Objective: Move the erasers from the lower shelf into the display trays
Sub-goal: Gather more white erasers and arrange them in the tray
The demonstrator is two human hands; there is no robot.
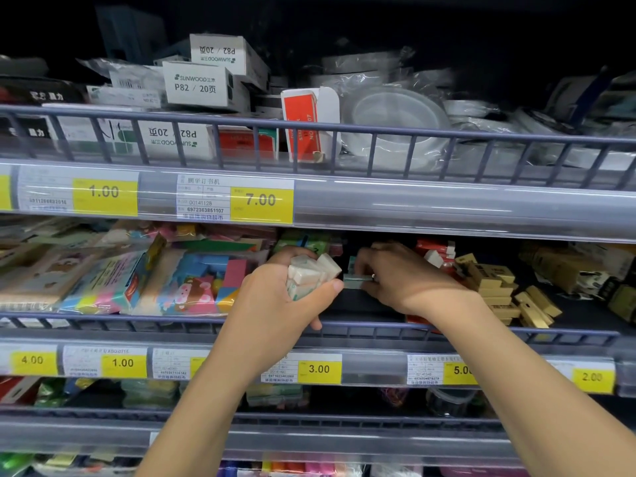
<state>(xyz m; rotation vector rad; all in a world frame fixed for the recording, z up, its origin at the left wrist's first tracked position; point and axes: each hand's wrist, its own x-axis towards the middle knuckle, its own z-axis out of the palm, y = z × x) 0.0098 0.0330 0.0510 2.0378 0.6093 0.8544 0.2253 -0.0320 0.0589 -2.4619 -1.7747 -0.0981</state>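
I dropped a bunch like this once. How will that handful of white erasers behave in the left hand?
The erasers look like small, separate blocks, so probably light but prone to spilling. The left hand only partly encloses them; one juts out at top.

Shelf fronts lit evenly, top background near black. Glare streaks on the price rail point(447, 204). Wide-angle bowing at edges, soft overall focus.

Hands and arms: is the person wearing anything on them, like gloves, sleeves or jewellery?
No gloves and no sleeves in view: both forearms are bare right down to the frame's bottom edge. The left hand wears nothing that shows. The right hand has a small ring on one finger. No watch or bracelet shows.
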